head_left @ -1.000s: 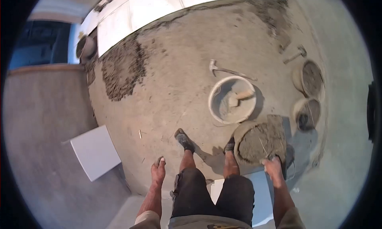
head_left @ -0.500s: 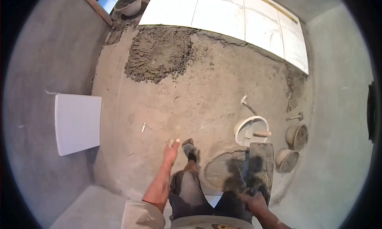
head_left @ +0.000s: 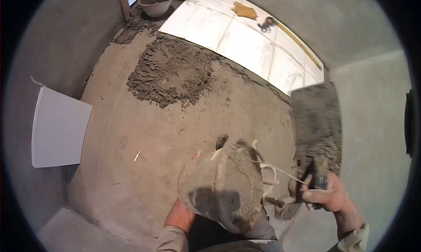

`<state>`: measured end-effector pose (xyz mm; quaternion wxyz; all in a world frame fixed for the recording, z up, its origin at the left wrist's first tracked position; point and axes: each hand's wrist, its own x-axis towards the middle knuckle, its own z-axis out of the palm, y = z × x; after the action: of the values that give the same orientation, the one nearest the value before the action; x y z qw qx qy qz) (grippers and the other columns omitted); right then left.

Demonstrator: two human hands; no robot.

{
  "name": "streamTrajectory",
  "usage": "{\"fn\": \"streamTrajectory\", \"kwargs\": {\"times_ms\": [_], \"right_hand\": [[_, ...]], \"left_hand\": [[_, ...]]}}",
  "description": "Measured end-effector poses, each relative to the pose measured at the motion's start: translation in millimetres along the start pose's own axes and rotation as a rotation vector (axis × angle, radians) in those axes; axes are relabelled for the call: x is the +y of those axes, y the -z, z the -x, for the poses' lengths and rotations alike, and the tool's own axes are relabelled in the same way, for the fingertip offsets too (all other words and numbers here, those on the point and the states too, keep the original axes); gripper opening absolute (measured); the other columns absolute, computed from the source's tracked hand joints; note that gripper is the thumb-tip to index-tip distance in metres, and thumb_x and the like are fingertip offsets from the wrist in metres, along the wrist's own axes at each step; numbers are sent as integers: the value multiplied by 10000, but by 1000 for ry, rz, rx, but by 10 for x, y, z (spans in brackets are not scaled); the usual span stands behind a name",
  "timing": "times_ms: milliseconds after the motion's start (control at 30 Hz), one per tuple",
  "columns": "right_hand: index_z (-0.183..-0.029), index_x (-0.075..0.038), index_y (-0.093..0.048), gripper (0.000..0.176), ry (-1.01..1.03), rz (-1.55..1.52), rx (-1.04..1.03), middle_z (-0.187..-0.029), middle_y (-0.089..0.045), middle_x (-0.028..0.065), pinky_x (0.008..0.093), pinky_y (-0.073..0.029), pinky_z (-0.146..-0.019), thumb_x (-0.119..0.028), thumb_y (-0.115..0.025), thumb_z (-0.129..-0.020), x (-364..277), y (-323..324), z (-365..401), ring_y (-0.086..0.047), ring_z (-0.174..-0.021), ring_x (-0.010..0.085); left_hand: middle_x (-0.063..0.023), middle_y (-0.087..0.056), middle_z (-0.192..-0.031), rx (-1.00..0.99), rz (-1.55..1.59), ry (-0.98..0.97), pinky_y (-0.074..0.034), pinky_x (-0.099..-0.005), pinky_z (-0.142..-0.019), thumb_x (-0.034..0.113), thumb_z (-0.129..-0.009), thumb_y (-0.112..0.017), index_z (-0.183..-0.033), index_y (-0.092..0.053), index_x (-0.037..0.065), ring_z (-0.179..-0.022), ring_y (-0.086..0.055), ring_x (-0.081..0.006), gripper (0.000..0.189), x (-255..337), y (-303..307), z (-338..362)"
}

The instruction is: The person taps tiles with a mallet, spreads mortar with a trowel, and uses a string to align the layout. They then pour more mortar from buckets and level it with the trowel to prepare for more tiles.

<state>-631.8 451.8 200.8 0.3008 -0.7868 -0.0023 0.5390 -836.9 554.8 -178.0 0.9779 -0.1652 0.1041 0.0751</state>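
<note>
In front of my legs is a mortar-caked bucket (head_left: 219, 182), tilted, with its dirty outer side toward me. My left hand (head_left: 197, 154) holds it from the left; most of the hand is hidden behind the bucket, with a fingertip showing at its far edge. At the right, my right hand (head_left: 326, 193) is wrapped round the dark handle of a long plastering float (head_left: 315, 116). Lumps of wet mortar lie at the float's near end. A thin pale strand stretches from the bucket to my right hand.
A mortar heap (head_left: 171, 72) lies on the floor before white tiles (head_left: 197, 22). A basin (head_left: 156, 4) stands at the far left. One white panel (head_left: 61, 129) leans on the left wall. Behind the held bucket, a white pail (head_left: 268, 168) shows partly. Cloth and cables lie on the tiles.
My left hand has gone from empty to holding the bucket, now raised and tilted. My right hand and the float have moved right and forward. The view has turned.
</note>
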Motion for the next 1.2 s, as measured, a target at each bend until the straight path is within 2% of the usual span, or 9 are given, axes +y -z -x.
{"fn": "streamTrajectory", "kwargs": {"times_ms": [67,200,400,467,600,667,767,800,1200], "right_hand": [[-862,-36,-593,119,222,325,-159,-725,-578,-17,238,-426,-542,-98,-687,-823,-156,-45,-682,-517,-611,59],[-902,-44,-594,176,95,376,-343,-723,-572,-25,238,-423,-572,-168,-695,-830,-542,-105,-2124,-503,-657,42],[-964,-15,-575,369,242,612,-405,-784,-623,127,333,-468,-655,-345,-671,-830,-664,-2,-4077,-580,-706,181],[-982,-5,-572,380,691,597,-289,-857,-634,181,394,-474,-715,-339,-654,-819,-657,49,-4764,-608,-766,286],[-973,4,-567,331,503,512,97,-899,-640,186,409,-465,-751,-260,-655,-793,-211,295,-6711,-611,-852,337],[-972,9,-565,325,469,456,164,-906,-638,187,400,-460,-757,-250,-650,-796,425,563,-7846,-601,-849,331],[-1011,-1,-572,318,251,300,104,-912,-634,133,355,-463,-750,-234,-645,-806,428,745,-8005,-587,-829,249],[-1051,-18,-580,325,97,237,1,-912,-631,79,320,-471,-737,-227,-644,-812,324,858,-7865,-584,-811,173],[-1073,13,-564,440,170,218,214,-990,-631,228,385,-459,-839,-300,-663,-780,628,695,-7970,-610,-953,362]], "left_hand": [[-141,-413,-1397,-14,26,-139,-332,-397,-1032,433,-940,-458,-1378,-369,22,-1274,-400,-278,608,148,113,-58],[-143,-406,-1401,27,71,-382,-327,-396,-1037,434,-941,-457,-1386,-356,26,-1278,-396,-279,612,430,370,-401],[-148,-394,-1407,191,58,-695,-320,-395,-1045,434,-943,-456,-1398,-336,31,-1282,-391,-279,620,948,597,-1397],[-149,-391,-1409,320,-7,-814,-318,-394,-1047,435,-944,-455,-1402,-330,32,-1284,-389,-279,623,1126,761,-1751],[-133,-384,-1419,826,-305,-842,-283,-415,-1073,501,-915,-478,-1404,-345,49,-1313,-346,-305,678,1571,1079,-2614],[-186,-395,-1396,1040,-622,-574,-305,-398,-1057,526,-904,-488,-1419,-311,41,-1316,-343,-322,729,1826,1012,-3123],[-177,-403,-1387,1307,-1445,-419,-314,-396,-1051,539,-880,-526,-1420,-308,40,-1307,-351,-314,767,1900,849,-3644],[-177,-403,-1387,1311,-1451,-403,-314,-396,-1051,539,-880,-526,-1420,-308,40,-1307,-351,-314,767,1899,904,-3656],[-139,-401,-1391,1098,-864,-543,-326,-394,-1047,520,-889,-541,-1377,-343,6,-1273,-395,-263,736,1820,891,-3721]]}}
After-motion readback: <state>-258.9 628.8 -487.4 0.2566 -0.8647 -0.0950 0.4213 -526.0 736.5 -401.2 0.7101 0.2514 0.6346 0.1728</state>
